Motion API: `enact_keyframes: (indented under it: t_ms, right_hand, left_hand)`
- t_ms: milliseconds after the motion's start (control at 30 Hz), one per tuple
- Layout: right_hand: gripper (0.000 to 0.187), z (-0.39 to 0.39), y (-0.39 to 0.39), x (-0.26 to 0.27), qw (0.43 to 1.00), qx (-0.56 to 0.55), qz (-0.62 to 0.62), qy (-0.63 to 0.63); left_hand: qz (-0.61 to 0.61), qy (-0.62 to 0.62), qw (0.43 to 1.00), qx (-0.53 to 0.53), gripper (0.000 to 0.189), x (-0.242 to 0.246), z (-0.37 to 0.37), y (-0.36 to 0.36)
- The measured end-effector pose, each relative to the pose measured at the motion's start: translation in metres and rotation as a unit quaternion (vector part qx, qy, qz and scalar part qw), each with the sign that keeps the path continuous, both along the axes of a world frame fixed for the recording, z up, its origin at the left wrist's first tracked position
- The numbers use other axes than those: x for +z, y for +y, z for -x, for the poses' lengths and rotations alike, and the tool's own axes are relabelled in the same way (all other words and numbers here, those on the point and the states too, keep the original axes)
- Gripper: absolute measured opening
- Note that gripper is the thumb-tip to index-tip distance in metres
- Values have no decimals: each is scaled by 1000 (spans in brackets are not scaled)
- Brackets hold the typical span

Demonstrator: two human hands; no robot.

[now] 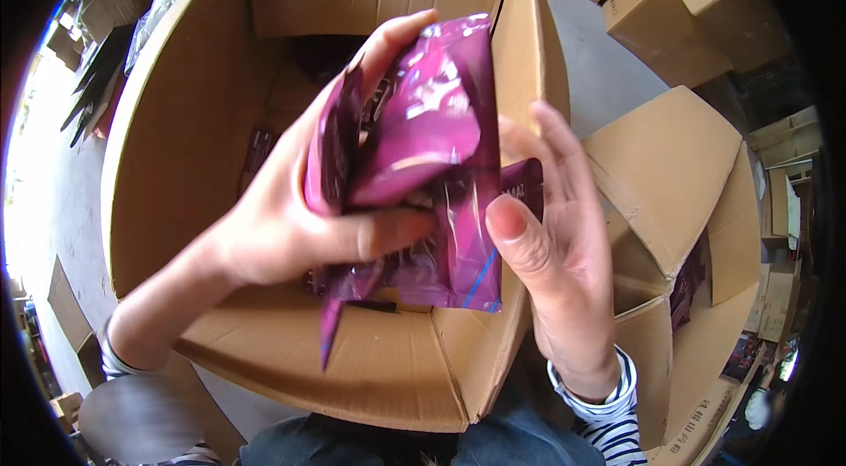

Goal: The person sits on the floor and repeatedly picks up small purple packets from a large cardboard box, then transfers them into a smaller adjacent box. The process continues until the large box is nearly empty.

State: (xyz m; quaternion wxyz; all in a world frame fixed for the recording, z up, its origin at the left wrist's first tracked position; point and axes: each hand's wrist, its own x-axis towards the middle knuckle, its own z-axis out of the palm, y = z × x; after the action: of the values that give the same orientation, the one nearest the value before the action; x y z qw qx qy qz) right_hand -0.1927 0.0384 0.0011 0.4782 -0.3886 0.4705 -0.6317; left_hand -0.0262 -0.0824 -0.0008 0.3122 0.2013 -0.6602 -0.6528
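Several glossy purple foil packets are bunched above a large open cardboard box. My left hand grips the bunch from the left, its thumb across the front. At the bunch's right side is my right hand, with its thumb at the edge of a dark purple packet and its fingers spread behind; whether it grips that packet I cannot tell. Down inside the box lie dark packets, partly hidden by my left hand and its forearm.
A second open cardboard box stands at the right, with purple packets inside. Closed cartons bearing writing are stacked at the upper right. Flat dark sheets lie at the left. A person is partly visible at the far lower right.
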Motion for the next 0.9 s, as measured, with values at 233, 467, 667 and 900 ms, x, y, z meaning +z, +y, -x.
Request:
enact_keyframes:
  t_ms: [233,467,667,900]
  right_hand:
    - [48,-3,27,2,998,-9,-63,17]
    - [19,-9,46,-3,982,-43,-81,167]
    - [15,0,47,-11,976,-78,-37,200]
    - [11,14,36,-21,981,-192,8,-5]
  left_hand:
    - [104,-4,994,-33,120,-15,-10,22]
    - [25,-3,997,-67,105,-30,-5,43]
    - [-70,-31,996,-38,95,-26,-4,45]
    - [-163,-94,979,-81,92,-22,-3,55]
